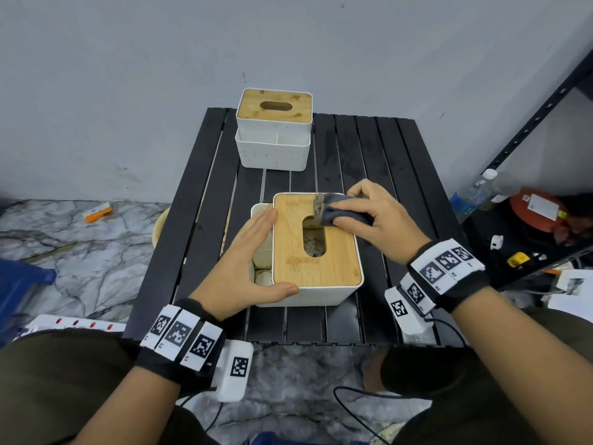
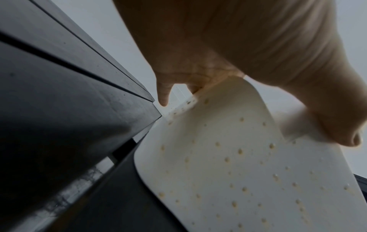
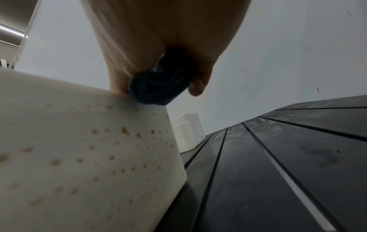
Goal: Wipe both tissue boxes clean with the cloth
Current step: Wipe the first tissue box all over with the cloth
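Near tissue box (image 1: 316, 252), white with bamboo lid, sits at the middle of your black slatted desk (image 1: 369, 162); your left hand (image 1: 247, 261) braces its left side, fingers straight, thumb along the front edge. Your right hand (image 1: 378, 216) has its grip closed round the folded dark cloth (image 1: 345, 210), pressed on the lid's far right corner. Far tissue box (image 1: 274, 130) stands at the desk's back edge, untouched.
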